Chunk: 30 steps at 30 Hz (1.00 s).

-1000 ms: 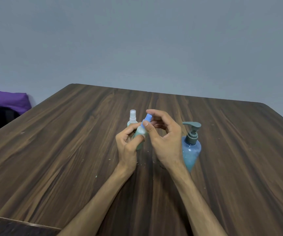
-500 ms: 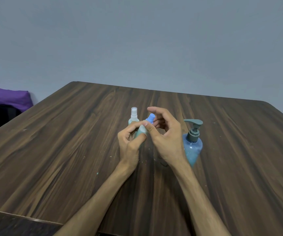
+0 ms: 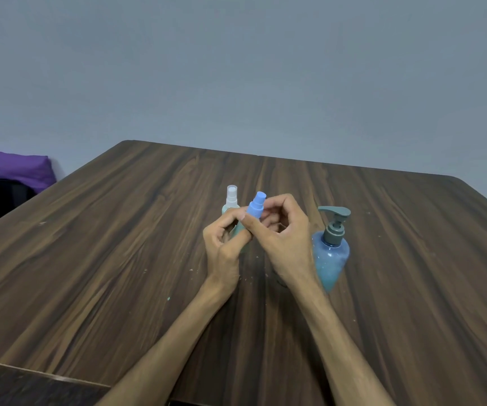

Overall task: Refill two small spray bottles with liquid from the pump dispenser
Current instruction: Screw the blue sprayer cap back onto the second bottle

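**Two hands working the blue spray top of a small bottle**

The right hand's fingers (image 3: 261,202) are curled and pinch the blue spray top (image 3: 256,207) of a small spray bottle (image 3: 241,230), thumb pressed against the near side of the top. The left hand's fingers (image 3: 230,218) wrap round the pale green body of that same bottle just below, holding it tilted with its top leaning to the right. Most of the bottle's body is hidden by the two hands. The left hand (image 3: 223,244) and right hand (image 3: 283,238) meet over the middle of a dark wood-grain bench (image 3: 104,259), with both bare forearms reaching in from the near edge.

Just behind the left hand, a second small spray bottle (image 3: 231,200) stands upright on the bench, pale green with a clear cap. To the right of the right hand, close beside the wrist, stands the pump dispenser (image 3: 331,253), a blue translucent bottle with a grey-green pump head whose spout points left.

Beyond the bench's far left edge lie a purple cushion (image 3: 16,167) and, beneath it, a black bag (image 3: 2,197). A plain grey wall (image 3: 236,68) fills the background.
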Each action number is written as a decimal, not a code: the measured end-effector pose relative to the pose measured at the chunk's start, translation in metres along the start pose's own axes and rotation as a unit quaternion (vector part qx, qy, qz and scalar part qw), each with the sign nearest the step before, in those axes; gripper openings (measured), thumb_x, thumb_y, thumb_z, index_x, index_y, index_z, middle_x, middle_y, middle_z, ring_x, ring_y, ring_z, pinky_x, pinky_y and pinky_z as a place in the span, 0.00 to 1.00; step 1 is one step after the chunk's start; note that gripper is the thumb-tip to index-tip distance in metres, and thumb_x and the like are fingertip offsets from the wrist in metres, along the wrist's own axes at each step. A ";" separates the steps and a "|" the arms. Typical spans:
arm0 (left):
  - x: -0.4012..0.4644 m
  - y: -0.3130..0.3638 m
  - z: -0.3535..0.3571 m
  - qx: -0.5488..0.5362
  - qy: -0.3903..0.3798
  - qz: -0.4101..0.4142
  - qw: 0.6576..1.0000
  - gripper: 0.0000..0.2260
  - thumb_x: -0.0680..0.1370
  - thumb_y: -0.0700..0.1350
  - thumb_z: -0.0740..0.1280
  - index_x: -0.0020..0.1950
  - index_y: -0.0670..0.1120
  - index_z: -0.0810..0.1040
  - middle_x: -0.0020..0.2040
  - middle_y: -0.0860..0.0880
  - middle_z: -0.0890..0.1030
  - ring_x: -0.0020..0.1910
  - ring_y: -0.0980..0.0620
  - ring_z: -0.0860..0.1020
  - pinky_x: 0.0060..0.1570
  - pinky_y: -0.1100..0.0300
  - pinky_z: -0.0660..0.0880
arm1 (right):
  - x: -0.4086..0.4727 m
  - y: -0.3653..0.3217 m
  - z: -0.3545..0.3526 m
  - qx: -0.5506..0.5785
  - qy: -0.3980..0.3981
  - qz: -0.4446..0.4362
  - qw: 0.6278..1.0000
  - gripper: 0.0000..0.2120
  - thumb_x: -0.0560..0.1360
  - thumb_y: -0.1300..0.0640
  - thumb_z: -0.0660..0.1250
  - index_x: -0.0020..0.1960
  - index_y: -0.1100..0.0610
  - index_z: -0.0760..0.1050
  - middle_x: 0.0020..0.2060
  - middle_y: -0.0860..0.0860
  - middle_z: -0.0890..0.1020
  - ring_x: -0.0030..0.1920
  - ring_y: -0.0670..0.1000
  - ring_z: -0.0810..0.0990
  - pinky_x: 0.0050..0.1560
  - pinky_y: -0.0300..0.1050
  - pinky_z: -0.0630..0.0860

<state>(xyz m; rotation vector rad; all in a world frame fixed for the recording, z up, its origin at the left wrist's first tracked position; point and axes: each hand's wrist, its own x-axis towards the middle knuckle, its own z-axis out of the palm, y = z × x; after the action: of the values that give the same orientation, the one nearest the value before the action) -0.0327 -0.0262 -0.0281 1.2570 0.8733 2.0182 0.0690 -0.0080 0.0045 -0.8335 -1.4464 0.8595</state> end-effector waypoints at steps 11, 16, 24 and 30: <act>-0.002 0.004 0.002 0.014 -0.011 0.016 1.000 0.11 0.75 0.32 0.66 0.54 0.33 0.84 0.44 0.44 0.86 0.46 0.50 0.84 0.48 0.58 0.79 | -0.002 -0.004 0.001 0.012 0.016 -0.004 1.000 0.18 0.68 0.46 0.79 0.50 0.55 0.78 0.38 0.47 0.79 0.36 0.46 0.74 0.37 0.40 0.73; -0.002 0.003 0.004 0.008 -0.001 0.008 1.000 0.13 0.73 0.33 0.66 0.55 0.33 0.84 0.45 0.44 0.86 0.48 0.48 0.84 0.49 0.57 0.79 | -0.001 -0.004 -0.003 0.006 0.023 -0.027 0.999 0.07 0.73 0.52 0.74 0.47 0.54 0.81 0.44 0.54 0.81 0.40 0.53 0.78 0.41 0.53 0.76; -0.001 0.002 0.002 -0.005 0.001 0.011 1.000 0.15 0.72 0.41 0.68 0.54 0.34 0.84 0.46 0.37 0.84 0.48 0.43 0.83 0.50 0.50 0.79 | -0.002 -0.006 -0.001 0.040 0.016 -0.012 0.999 0.08 0.72 0.54 0.75 0.50 0.54 0.81 0.49 0.55 0.82 0.42 0.48 0.78 0.43 0.45 0.76; -0.001 -0.002 -0.001 -0.008 -0.006 -0.004 1.000 0.11 0.75 0.35 0.67 0.55 0.34 0.84 0.46 0.31 0.83 0.48 0.32 0.83 0.51 0.40 0.79 | -0.003 -0.006 0.002 0.051 0.024 0.023 0.998 0.15 0.71 0.52 0.80 0.53 0.54 0.80 0.41 0.56 0.81 0.38 0.48 0.78 0.40 0.43 0.77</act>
<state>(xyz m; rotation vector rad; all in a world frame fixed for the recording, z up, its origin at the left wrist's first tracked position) -0.0327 -0.0256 -0.0304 1.2537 0.8541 2.0052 0.0675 -0.0135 0.0088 -0.8090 -1.3341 0.9340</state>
